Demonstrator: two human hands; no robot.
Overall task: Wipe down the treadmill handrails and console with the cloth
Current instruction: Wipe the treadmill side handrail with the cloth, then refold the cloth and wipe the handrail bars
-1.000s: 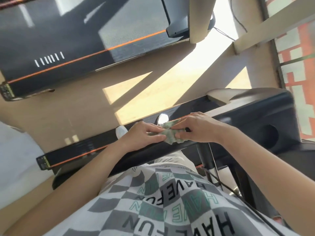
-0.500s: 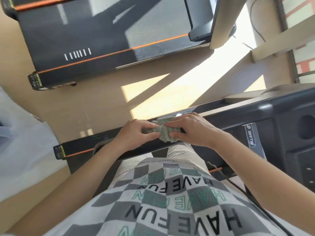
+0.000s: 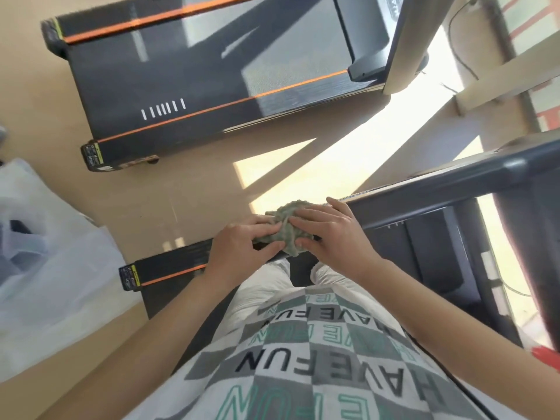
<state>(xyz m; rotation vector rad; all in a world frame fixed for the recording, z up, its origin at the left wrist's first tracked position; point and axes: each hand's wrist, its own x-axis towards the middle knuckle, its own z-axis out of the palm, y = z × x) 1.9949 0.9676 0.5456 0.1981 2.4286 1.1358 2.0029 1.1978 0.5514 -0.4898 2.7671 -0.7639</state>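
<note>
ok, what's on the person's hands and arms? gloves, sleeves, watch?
Left hand and right hand are bare: no gloves, rings or watch visible. Both forearms are uncovered to the frame edge, no sleeve in view. Shirt is grey-and-white checked, printed HAVE FUN in dark and teal.

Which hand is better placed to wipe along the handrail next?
Probably the right hand: it holds the cloth at the handrail end, and the rail runs rightward; the left hand sits farther off.

Hard sunlight pours in from my upper right and blows the floor (image 3: 288, 183) out to a white patch, crossed by long dark shadow bars. My handrail (image 3: 454, 183) smears with motion blur, straight edges bow toward the corners, my shirt (image 3: 303, 374) looks sharp
</note>
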